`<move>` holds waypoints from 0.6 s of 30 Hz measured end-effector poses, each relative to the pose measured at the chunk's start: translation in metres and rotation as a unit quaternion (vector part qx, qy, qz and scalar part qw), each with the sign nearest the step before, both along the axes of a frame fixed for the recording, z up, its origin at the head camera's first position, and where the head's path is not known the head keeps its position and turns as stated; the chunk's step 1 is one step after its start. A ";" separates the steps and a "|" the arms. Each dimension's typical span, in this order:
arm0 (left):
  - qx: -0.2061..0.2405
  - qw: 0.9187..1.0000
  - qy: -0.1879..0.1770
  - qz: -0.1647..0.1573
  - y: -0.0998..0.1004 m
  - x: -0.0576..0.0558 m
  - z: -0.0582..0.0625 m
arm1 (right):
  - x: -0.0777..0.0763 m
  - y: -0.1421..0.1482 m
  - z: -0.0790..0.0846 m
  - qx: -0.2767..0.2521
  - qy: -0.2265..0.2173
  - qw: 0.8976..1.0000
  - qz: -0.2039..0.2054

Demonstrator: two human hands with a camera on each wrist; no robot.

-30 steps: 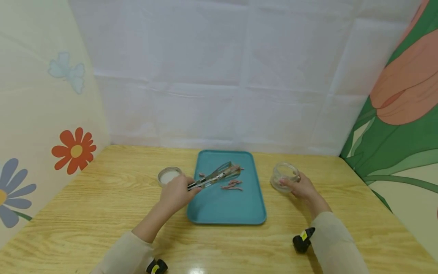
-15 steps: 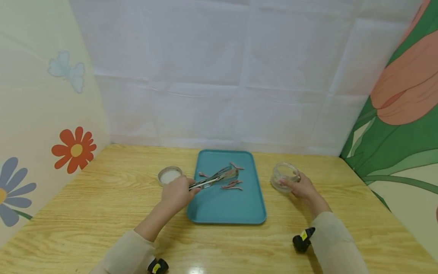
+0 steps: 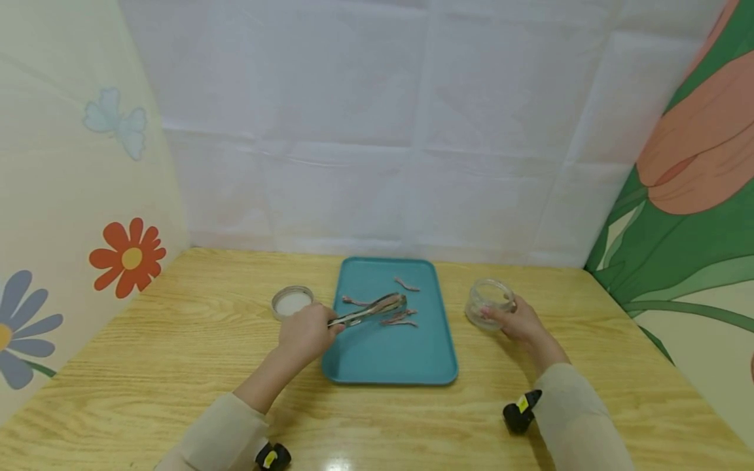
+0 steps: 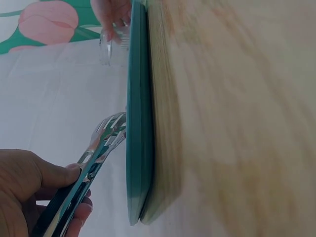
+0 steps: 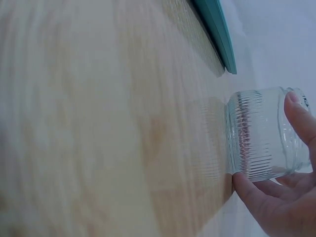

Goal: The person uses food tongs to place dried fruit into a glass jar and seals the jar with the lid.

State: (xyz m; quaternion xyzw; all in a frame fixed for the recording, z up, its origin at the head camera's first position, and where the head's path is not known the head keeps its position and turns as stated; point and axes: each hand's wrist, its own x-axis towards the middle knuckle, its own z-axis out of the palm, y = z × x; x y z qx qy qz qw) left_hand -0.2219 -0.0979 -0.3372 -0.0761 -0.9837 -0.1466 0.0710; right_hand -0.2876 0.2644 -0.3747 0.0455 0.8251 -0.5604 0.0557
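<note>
Tongs: the metal serving tongs (image 4: 94, 159) are polished and shiny, with long flat arms and slotted, fork-like heads; teal reflections run along the metal, and the heads stand close together.
Tongs' place: slanting from the left edge of the tray (image 3: 389, 356) to above its middle; whether they pinch a strip cannot be told.
Left hand: the left hand (image 3: 306, 330) grips the tongs by the handle end, thumb along one side and fingers wrapped beneath.
Strips: thin, pinkish-brown and slightly bent. One strip (image 3: 407, 284) lies alone toward the tray's far end, another strip (image 3: 351, 300) near its left edge, and a small cluster (image 3: 400, 320) beside the tong heads.
Tray: teal, rectangular, with rounded corners and a low raised rim, flat on the table.
Jar: the clear glass jar (image 5: 261, 133) has fine ribbing round its lower part and a smooth upper wall; it stands upright right of the tray, its mouth uncovered. A pinkish tint shows through the ribs, its source unclear.
Right hand: the right hand (image 3: 518, 320) holds the jar's side, thumb and fingers curved round the glass.
Lid: the round, pale lid (image 3: 292, 303) lies left of the tray, just beyond the left hand.
Table: the light wood-grain table (image 3: 177, 366) bears all of these.
</note>
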 end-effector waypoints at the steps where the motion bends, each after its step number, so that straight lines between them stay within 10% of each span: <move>1: 0.001 1.000 0.002 -0.002 0.000 0.000 0.000 | 0.000 0.000 0.000 -0.001 -0.001 1.000 -0.001; 18: 0.014 1.000 0.008 -0.012 0.001 0.001 -0.001 | 0.001 0.000 0.001 -0.013 0.000 1.000 0.004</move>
